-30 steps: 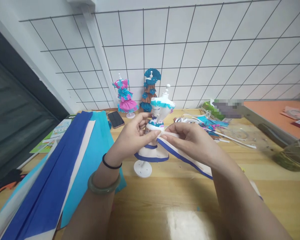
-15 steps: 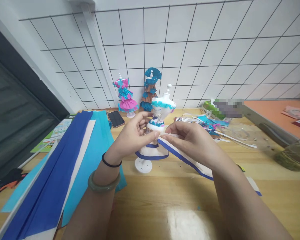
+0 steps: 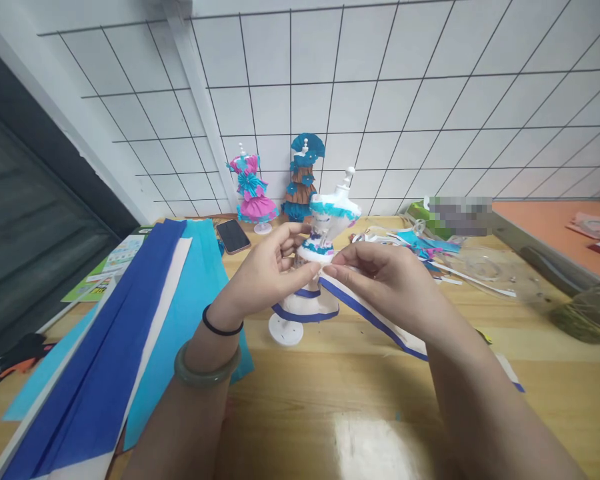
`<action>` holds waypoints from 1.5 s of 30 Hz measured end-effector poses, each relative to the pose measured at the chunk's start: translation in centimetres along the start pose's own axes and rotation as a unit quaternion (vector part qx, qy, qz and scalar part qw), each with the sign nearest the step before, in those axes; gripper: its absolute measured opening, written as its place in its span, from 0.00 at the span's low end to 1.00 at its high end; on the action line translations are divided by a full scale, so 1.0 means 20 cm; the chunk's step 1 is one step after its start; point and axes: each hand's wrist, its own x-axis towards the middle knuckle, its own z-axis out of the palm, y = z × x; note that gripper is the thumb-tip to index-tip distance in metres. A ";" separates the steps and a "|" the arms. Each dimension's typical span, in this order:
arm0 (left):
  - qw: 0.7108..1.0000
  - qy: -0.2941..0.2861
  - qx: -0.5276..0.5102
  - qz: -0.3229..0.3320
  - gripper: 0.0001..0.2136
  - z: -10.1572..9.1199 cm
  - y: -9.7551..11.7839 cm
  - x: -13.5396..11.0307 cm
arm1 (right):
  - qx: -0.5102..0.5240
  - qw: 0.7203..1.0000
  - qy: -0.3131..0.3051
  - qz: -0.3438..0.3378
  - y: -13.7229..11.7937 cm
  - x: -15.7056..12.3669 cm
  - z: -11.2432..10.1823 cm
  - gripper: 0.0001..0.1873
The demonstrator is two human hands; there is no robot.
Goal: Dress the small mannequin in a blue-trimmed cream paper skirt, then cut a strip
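A small white dress-form mannequin [image 3: 336, 203] leans to the right on its round white base [image 3: 286, 330]. Turquoise trim rings its chest and teal trim its waist. Around its lower part hangs a cream skirt [image 3: 305, 308] with a dark blue edge. My left hand [image 3: 275, 267] wraps the mannequin below the waist, its thumb pressing at the skirt top. With thumb and finger, my right hand [image 3: 380, 270] pinches a cream paper strip [image 3: 375, 320] with a blue border against the same spot. The strip trails right beneath my right forearm. Some left fingertips are hidden behind the mannequin.
Blue and turquoise paper sheets [image 3: 180, 300] lie on the left, near a phone [image 3: 233, 237]. Two dressed mannequins, one pink and turquoise [image 3: 253, 190], one brown and teal [image 3: 301, 180], stand by the wall. Paper scraps [image 3: 430, 245] and a clear container [image 3: 590, 310] are at right.
The mannequin's top has tilted further to the right. Both hands keep their grip at the waist, and the strip's pinched end has shifted slightly right.
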 end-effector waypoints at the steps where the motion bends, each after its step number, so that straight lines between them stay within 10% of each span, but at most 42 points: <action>1: 1.000 0.000 0.002 -0.003 0.20 0.00 0.00 0.00 | -0.005 1.000 0.002 0.002 0.00 0.00 0.00 0.14; 45: 0.999 -0.010 -0.035 -0.017 0.23 -0.04 0.00 0.00 | 0.036 0.993 -0.096 -0.050 -0.03 -0.02 -0.07 0.11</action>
